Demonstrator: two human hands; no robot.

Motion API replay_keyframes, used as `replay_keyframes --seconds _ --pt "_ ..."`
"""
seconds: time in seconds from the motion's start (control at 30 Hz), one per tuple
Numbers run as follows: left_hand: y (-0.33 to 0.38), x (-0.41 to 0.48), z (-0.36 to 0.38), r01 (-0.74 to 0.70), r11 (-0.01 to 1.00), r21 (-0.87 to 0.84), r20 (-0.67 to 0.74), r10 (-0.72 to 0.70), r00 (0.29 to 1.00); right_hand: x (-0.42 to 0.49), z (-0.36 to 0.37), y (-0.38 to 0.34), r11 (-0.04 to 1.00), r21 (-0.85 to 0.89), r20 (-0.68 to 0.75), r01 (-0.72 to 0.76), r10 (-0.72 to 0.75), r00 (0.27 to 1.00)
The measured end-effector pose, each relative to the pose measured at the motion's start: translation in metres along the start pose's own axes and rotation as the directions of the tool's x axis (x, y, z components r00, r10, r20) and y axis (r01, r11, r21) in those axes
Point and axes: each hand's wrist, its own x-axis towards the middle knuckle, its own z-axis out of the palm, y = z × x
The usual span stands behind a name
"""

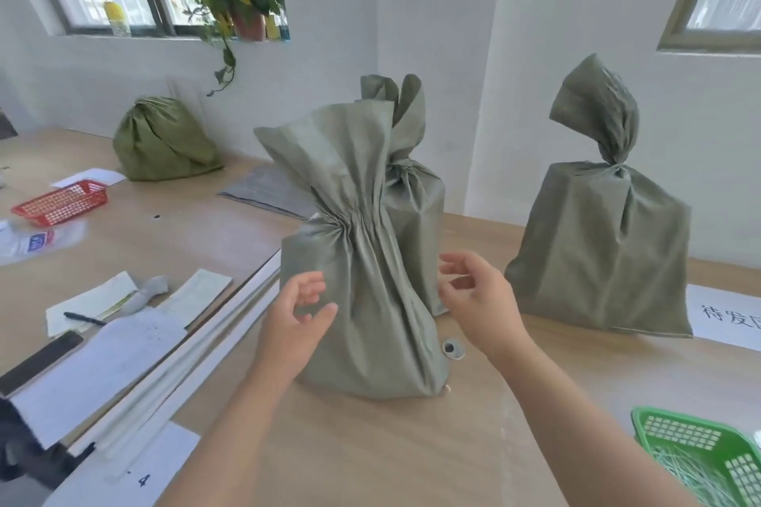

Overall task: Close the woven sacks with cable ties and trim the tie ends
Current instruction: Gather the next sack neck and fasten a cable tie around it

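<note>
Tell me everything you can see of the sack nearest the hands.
The nearest sack is grey-green woven cloth, creased and matte. It stands upright on the wooden table, bulging below, its neck gathered into tight pleats and the loose top fanning up and left. What binds the neck is unclear. A second sack stands close behind it. The left hand and right hand flank it, fingers loosely curled; contact cannot be judged.

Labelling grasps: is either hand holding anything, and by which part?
Nothing is held. Left hand and right hand are open at either side of the front sack, below its gathered neck.
</note>
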Motion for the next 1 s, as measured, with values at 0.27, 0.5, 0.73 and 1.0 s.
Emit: replay_keyframes --seconds 0.27,0.5,0.73,1.0 --pt "0.013 0.112 -0.048 -0.029 0.998 0.060 0.091 0.023 0.996 0.089 0.093 -0.058 1.000 -0.021 -0.038 -0.018 0.017 0.999" --pt "0.009 0.160 -0.032 -0.124 0.980 0.154 0.317 0.069 0.946 0.121 0.124 -0.045 0.985 -0.100 0.020 -0.141 0.143 0.989" --pt "0.013 0.148 -0.018 -0.261 0.920 0.292 0.266 0.184 0.946 0.106 0.121 -0.031 0.989 -0.137 -0.012 -0.063 0.062 0.998" --pt "0.028 0.128 -0.034 -0.135 0.989 0.067 0.277 0.112 0.954 0.055 0.086 -0.048 0.973 0.229 -0.116 -0.019 0.046 0.992"
